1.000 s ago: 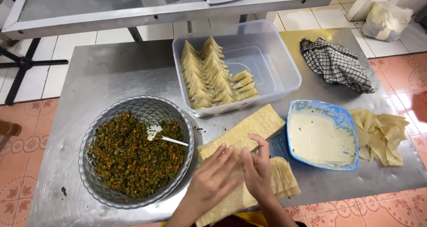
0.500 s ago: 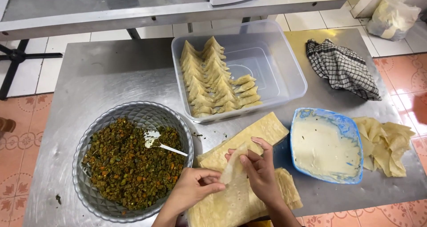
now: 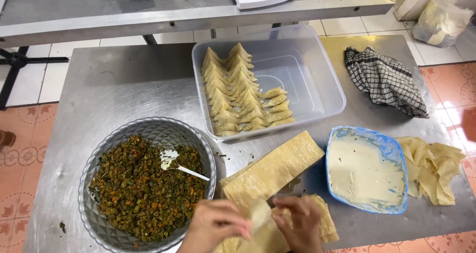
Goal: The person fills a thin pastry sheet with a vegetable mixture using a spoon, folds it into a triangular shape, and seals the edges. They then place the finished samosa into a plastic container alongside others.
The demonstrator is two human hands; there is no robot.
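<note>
Steel table (image 3: 124,89) carries everything; largest on it is the round metal bowl (image 3: 99,149) of chopped green-brown filling (image 3: 144,193) with a white spoon (image 3: 181,166) lying in it, front left; behind, a clear plastic tub (image 3: 317,74) holds rows of folded pastry triangles (image 3: 238,94) along its left side; right of centre a blue tray (image 3: 391,149) of pale paste, with loose scraps of dough (image 3: 436,168) just beside it and a checked cloth (image 3: 384,82) further back.

Stack of pastry strips (image 3: 272,168) lies diagonally between bowl and tray, its near end running under the hands; a single pastry sheet (image 3: 259,213) is being lifted off it at the bottom edge of view.

Left hand (image 3: 218,225) and right hand (image 3: 300,223) sit close together — both pinching that one sheet, fingers closed on its edges; exact grip partly cut off by the frame.

Handling judgement: sheet looks thin, light, floppy, likely to tear or stick to the layer below; best taken at a corner or short edge and peeled slowly — not grabbed mid-sheet, where it would crease.
</note>
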